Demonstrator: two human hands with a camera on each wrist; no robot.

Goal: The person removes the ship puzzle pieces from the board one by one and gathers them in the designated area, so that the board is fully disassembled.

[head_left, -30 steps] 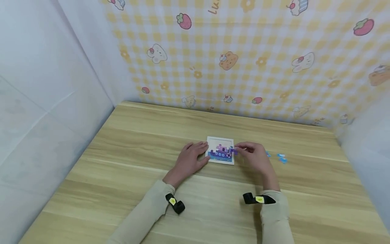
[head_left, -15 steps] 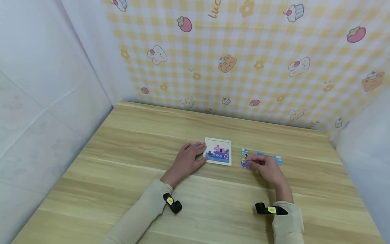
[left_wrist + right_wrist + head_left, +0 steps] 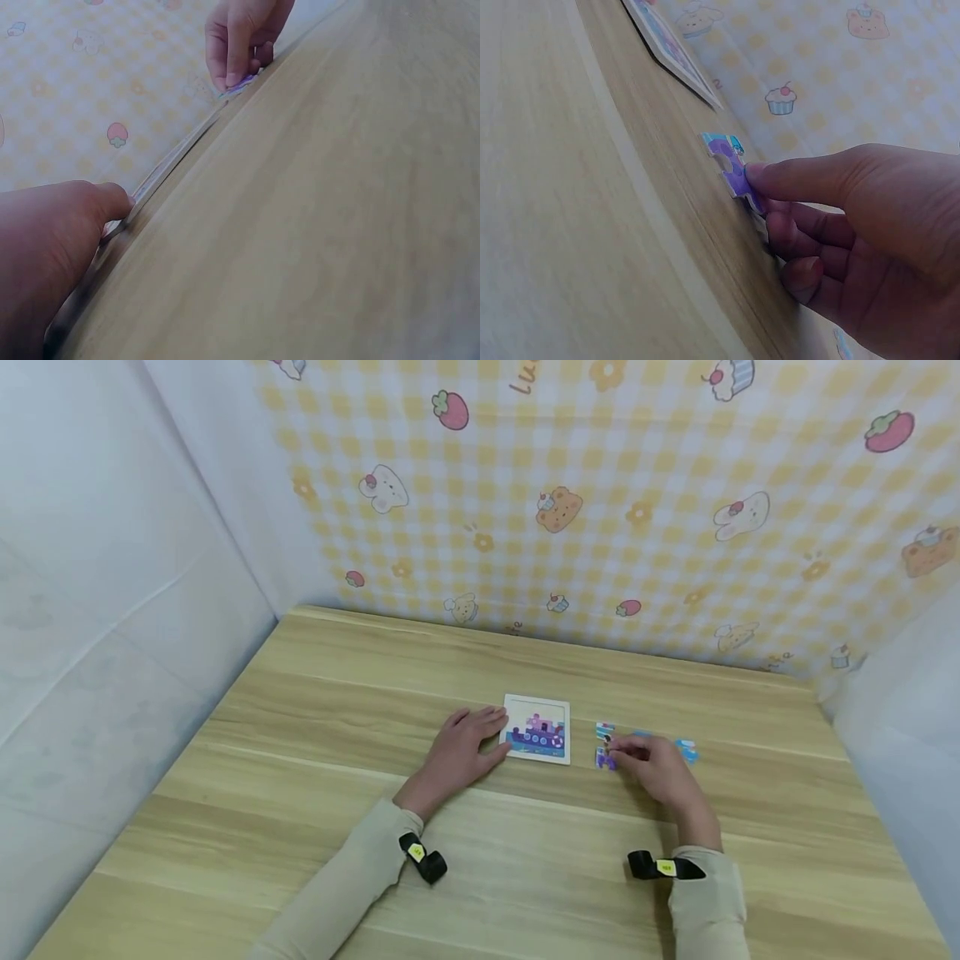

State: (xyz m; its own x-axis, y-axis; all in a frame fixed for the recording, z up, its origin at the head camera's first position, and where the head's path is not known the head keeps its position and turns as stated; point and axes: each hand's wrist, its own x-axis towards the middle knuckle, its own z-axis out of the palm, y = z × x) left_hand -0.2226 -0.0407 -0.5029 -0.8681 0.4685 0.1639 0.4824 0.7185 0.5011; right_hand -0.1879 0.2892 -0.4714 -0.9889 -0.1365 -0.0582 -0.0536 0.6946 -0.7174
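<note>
A small square jigsaw puzzle [image 3: 536, 758] with a white frame lies on the table, showing a purple and pink ship on blue water. My left hand [image 3: 465, 752] rests at its left side, fingertips and thumb touching the frame. Right of the puzzle, my right hand [image 3: 663, 770] pinches a purple puzzle piece [image 3: 733, 169] between thumb and fingers, low over the table. Just beyond that piece lies a striped blue and white puzzle piece [image 3: 604, 728]. From the left wrist, the puzzle appears edge-on beside the left hand [image 3: 52, 247].
More blue puzzle pieces [image 3: 686, 750] lie behind and right of the right hand, partly hidden by it. The wooden table [image 3: 525, 877] meets a yellow checked cloth [image 3: 510, 527] at the back and a white wall [image 3: 112, 635] on the left.
My right hand has carried the purple piece from the puzzle's right edge rightward to the table beside the striped piece. In the last half second it has barely moved. The left hand stays put.
</note>
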